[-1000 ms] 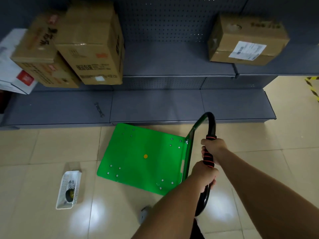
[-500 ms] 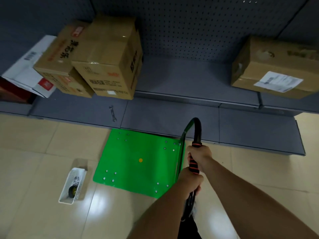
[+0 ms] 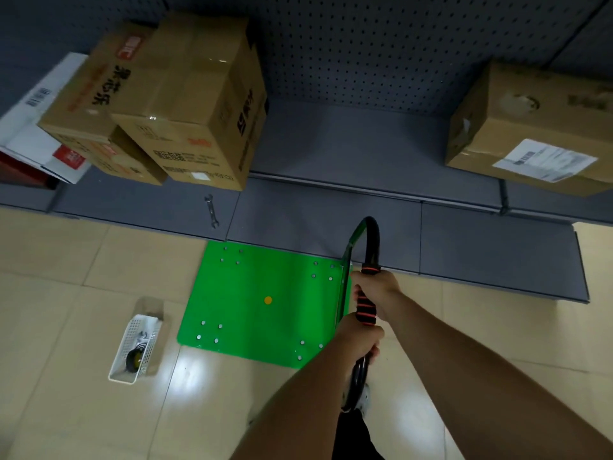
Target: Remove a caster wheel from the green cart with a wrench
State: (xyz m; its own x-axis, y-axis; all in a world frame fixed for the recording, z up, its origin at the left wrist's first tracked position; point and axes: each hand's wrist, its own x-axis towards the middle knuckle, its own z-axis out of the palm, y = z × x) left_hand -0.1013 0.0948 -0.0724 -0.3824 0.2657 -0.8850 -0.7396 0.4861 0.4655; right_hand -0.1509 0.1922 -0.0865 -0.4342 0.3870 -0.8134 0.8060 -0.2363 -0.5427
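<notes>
The green cart (image 3: 258,300) stands flat on the tiled floor, its deck dotted with bolt heads and a yellow spot in the middle. Its black handle (image 3: 370,247) with an orange-striped grip rises at the deck's right end. My left hand (image 3: 360,336) grips the lower part of the handle and my right hand (image 3: 378,292) grips it just above. A silver wrench (image 3: 211,210) lies on the low grey shelf, left of the cart's far corner. The caster wheels under the deck are hidden.
A white slotted basket (image 3: 137,348) holding a black wheel sits on the floor left of the cart. Cardboard boxes (image 3: 185,104) stand on the grey shelf at the left, another box (image 3: 530,127) at the right. The low shelf base (image 3: 464,240) runs behind the cart.
The view has swung left and tilted up, and the cart deck now lies squarer to the shelf. Both hands keep their grip on the handle.
</notes>
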